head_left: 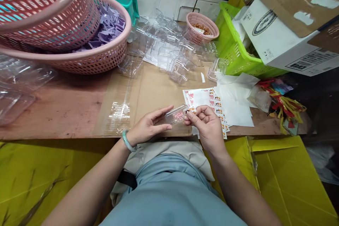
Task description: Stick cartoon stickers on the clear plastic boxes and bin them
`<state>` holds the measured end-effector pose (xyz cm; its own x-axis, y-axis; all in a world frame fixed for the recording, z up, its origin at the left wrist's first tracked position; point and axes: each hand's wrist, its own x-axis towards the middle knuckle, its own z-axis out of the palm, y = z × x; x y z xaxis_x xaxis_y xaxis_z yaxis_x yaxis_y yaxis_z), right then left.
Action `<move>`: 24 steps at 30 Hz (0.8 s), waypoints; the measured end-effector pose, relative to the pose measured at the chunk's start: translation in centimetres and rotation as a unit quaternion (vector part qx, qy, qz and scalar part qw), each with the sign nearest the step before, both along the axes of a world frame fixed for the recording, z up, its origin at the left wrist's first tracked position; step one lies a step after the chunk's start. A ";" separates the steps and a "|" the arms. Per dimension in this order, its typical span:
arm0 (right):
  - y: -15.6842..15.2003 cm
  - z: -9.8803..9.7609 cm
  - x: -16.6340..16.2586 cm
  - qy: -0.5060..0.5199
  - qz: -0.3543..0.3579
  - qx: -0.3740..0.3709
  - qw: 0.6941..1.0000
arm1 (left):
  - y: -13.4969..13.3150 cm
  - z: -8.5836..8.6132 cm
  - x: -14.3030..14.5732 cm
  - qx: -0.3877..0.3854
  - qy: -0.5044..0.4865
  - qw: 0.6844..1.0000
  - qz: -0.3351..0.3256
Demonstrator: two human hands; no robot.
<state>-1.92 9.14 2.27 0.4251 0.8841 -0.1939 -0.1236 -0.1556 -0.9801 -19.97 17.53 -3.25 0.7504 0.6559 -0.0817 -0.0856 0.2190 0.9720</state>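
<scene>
My left hand [149, 125], with a pale green bangle at its wrist, grips the left end of a small clear plastic box [176, 116] between thumb and fingers. A pink printed sticker [179, 114] shows on that box. At its right end, my right hand [208, 125] pinches a small orange-and-white cartoon sticker [191, 110] between thumb and forefinger. Sheets of similar stickers [202, 95] lie beside and partly under my right hand. White backing papers [238, 113] overlap them on the right.
Several clear plastic boxes [180, 67] are heaped behind the cardboard mat [150, 84]. Pink baskets [106, 56] with purple pieces [112, 23] stand at left. A small pink basket [202, 28], a green crate [233, 46] and a carton [286, 39] stand at back right.
</scene>
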 end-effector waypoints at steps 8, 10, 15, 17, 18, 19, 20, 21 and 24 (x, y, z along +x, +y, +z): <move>-0.1 -0.6 0.4 -0.023 0.032 -0.004 0.999 | 0.8 0.4 0.2 -0.011 -0.006 1.000 -0.009; -0.1 -0.8 0.4 -0.021 0.042 -0.005 0.999 | 1.0 0.4 0.1 -0.010 -0.007 1.000 -0.014; 0.0 -1.1 0.4 -0.011 0.051 -0.001 0.999 | 1.2 0.4 0.1 -0.006 -0.007 1.000 -0.022; 0.1 -1.0 0.5 -0.012 0.052 -0.005 0.999 | 1.2 0.5 0.1 -0.005 -0.009 1.000 -0.018; 0.1 -1.0 0.5 -0.013 0.052 -0.007 0.999 | 1.2 0.6 0.1 -0.005 -0.010 1.000 -0.017; 0.1 -1.0 0.5 -0.015 0.053 -0.010 0.998 | 1.3 0.7 0.1 -0.005 -0.011 1.000 -0.018; 0.1 -1.0 0.6 -0.015 0.054 -0.013 0.998 | 1.3 0.8 0.2 -0.005 -0.011 1.000 -0.019; 0.2 -0.9 0.6 -0.016 0.055 -0.014 0.998 | 1.3 0.8 0.2 -0.007 -0.010 1.000 -0.020; 0.2 -1.0 0.7 -0.013 0.062 -0.014 0.998 | 1.4 0.8 0.2 -0.009 -0.008 1.000 -0.027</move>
